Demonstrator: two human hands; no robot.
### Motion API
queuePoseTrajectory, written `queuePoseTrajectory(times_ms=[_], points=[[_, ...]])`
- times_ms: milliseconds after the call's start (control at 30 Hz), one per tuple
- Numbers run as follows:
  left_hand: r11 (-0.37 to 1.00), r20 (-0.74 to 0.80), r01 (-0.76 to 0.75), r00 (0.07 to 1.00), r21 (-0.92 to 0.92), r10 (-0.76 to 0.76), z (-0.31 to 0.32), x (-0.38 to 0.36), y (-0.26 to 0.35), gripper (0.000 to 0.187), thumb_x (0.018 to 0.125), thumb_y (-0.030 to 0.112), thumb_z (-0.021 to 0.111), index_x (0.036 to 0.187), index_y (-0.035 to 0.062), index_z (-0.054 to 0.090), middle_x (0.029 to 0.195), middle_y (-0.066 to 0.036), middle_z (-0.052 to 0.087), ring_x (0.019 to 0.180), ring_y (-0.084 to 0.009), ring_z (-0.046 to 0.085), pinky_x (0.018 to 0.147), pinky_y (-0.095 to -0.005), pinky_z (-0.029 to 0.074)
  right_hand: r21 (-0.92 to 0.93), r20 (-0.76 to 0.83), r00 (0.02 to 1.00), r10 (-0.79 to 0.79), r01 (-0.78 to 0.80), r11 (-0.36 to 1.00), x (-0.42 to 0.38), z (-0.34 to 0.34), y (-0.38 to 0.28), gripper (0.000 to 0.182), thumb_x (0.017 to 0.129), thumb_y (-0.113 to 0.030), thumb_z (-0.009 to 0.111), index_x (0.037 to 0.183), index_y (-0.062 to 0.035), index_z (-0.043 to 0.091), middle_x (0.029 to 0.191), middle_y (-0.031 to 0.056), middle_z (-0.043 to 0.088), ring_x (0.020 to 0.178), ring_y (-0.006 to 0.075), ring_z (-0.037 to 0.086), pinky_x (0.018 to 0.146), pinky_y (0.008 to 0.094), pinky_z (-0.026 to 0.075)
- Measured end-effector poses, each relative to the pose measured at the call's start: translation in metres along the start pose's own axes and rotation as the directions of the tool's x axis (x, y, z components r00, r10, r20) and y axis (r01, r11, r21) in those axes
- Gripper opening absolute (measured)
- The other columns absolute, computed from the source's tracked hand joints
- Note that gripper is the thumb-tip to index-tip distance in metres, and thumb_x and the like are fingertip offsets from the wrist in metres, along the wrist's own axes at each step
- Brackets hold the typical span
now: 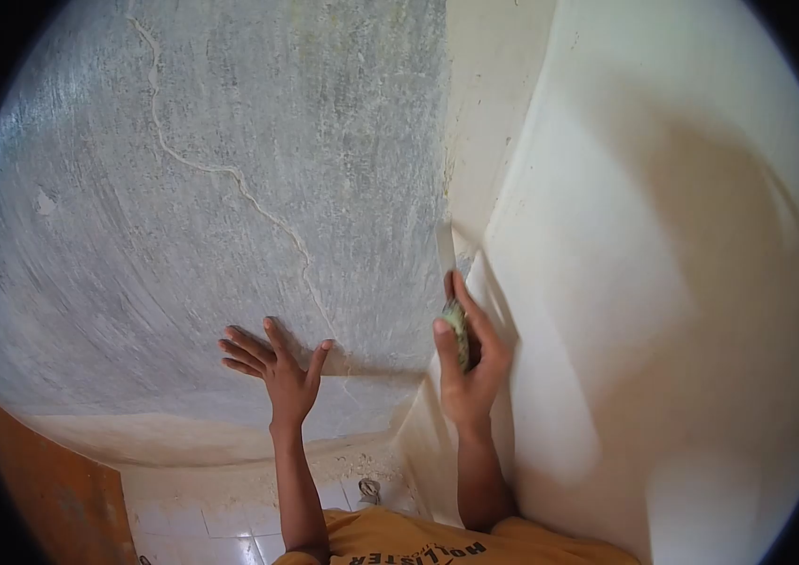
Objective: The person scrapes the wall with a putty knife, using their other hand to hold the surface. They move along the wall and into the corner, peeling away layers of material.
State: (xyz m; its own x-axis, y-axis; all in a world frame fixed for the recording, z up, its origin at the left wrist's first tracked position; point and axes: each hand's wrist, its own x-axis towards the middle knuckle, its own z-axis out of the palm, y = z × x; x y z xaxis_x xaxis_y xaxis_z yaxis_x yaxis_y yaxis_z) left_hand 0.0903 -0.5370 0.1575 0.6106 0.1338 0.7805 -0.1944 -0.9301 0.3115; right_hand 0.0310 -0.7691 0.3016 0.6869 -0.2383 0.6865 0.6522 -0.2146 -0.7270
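Observation:
My right hand point(475, 367) is wrapped round the handle of a scraper point(457, 325), whose thin blade points up along the wall. The blade lies at the border between the grey scraped surface and a cream painted strip point(486, 122), close to the corner. My left hand point(285, 372) rests with fingers spread against the grey wall point(230, 235), holding nothing. A pale crack line point(254, 200) winds down the grey surface to just above my left hand.
A white side wall point(663, 282) meets the grey wall at the right. Below are white floor tiles point(174, 523) with crumbs of debris and a small coiled item point(368, 490) I cannot make out. An orange-brown panel point(42, 480) stands at lower left.

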Motion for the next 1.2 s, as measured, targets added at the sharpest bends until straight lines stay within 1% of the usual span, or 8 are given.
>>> queuePoseTrajectory(times_ms=[267,533,700,767,867,967,1033,1200], points=[[1.000,-0.014,-0.007,1.000,-0.004,0.007,0.000,0.002,0.001,0.113,0.092,0.062,0.067,0.166,0.0220,-0.008,0.160,-0.032,-0.034,0.144,-0.0508,-0.039,0.107,-0.0736,-0.024,-0.052,0.009,1.000,0.008,-0.007,0.999,0.001,0.000,-0.001,0.048,0.099,-0.002,0.062,0.145,0.0077,0.051,0.138,0.0251,0.063,0.127,0.0198,0.060,0.104,0.0293,0.046],[1.000,0.003,0.002,1.000,0.016,-0.002,0.001,0.003,0.000,0.115,0.091,0.064,0.067,0.165,0.0214,-0.010,0.159,-0.033,-0.035,0.143,-0.0509,-0.039,0.107,-0.0732,-0.024,-0.080,0.006,0.984,-0.181,0.181,0.980,0.002,0.008,0.020,0.051,0.103,-0.007,0.056,0.151,0.0059,0.045,0.141,0.0229,0.062,0.096,0.0094,0.063,0.085,0.0232,0.049],[0.998,0.013,-0.012,1.000,0.058,0.012,-0.003,0.003,0.003,0.115,0.093,0.063,0.065,0.165,0.0145,-0.010,0.160,-0.032,-0.034,0.144,-0.0502,-0.039,0.109,-0.0718,-0.023,-0.056,0.080,0.997,0.005,-0.001,0.998,-0.003,-0.003,0.011,0.056,0.107,-0.010,0.049,0.158,0.0052,0.031,0.150,0.0223,0.054,0.075,0.0087,0.052,0.071,0.0259,0.047],[0.999,0.011,-0.006,1.000,0.052,0.006,-0.002,0.001,0.001,0.115,0.093,0.063,0.064,0.165,0.0145,-0.011,0.159,-0.032,-0.034,0.144,-0.0499,-0.039,0.109,-0.0718,-0.023,-0.050,0.116,0.987,-0.111,0.118,0.992,-0.016,0.006,0.034,0.057,0.108,-0.012,0.046,0.159,0.0046,0.027,0.152,0.0218,0.052,0.069,0.0088,0.045,0.067,0.0267,0.045],[1.000,0.012,-0.001,1.000,0.022,0.001,-0.001,0.001,0.000,0.115,0.091,0.064,0.067,0.165,0.0210,-0.011,0.158,-0.033,-0.037,0.143,-0.0515,-0.039,0.107,-0.0732,-0.023,-0.077,0.031,0.999,-0.037,0.039,0.996,-0.007,0.004,0.016,0.050,0.109,-0.013,0.045,0.155,0.0056,0.037,0.146,0.0235,0.058,0.073,0.0090,0.051,0.069,0.0265,0.046],[1.000,0.015,0.011,1.000,0.021,-0.011,0.000,0.001,0.001,0.115,0.092,0.063,0.067,0.165,0.0212,-0.011,0.158,-0.033,-0.037,0.143,-0.0513,-0.040,0.107,-0.0732,-0.023,-0.104,-0.022,0.997,-0.078,0.075,0.992,-0.002,0.001,0.014,0.046,0.108,-0.012,0.048,0.149,0.0064,0.046,0.141,0.0253,0.061,0.100,0.0157,0.067,0.084,0.0271,0.051],[0.998,0.012,-0.011,1.000,0.056,0.010,-0.001,-0.001,0.001,0.115,0.092,0.064,0.065,0.165,0.0154,-0.011,0.159,-0.033,-0.035,0.144,-0.0498,-0.039,0.109,-0.0715,-0.023,-0.168,0.005,0.981,-0.193,0.191,0.967,-0.009,0.000,0.019,0.045,0.107,-0.012,0.050,0.148,0.0069,0.048,0.140,0.0259,0.061,0.115,0.0205,0.068,0.093,0.0281,0.051],[0.996,0.004,-0.015,1.000,0.088,0.014,-0.001,0.002,0.001,0.116,0.093,0.064,0.064,0.164,0.0121,-0.011,0.159,-0.032,-0.034,0.145,-0.0490,-0.039,0.110,-0.0706,-0.022,-0.084,-0.002,0.996,-0.088,0.088,0.993,0.009,-0.001,-0.005,0.043,0.104,-0.007,0.053,0.145,0.0075,0.052,0.135,0.0266,0.064,0.124,0.0239,0.064,0.101,0.0301,0.048]])
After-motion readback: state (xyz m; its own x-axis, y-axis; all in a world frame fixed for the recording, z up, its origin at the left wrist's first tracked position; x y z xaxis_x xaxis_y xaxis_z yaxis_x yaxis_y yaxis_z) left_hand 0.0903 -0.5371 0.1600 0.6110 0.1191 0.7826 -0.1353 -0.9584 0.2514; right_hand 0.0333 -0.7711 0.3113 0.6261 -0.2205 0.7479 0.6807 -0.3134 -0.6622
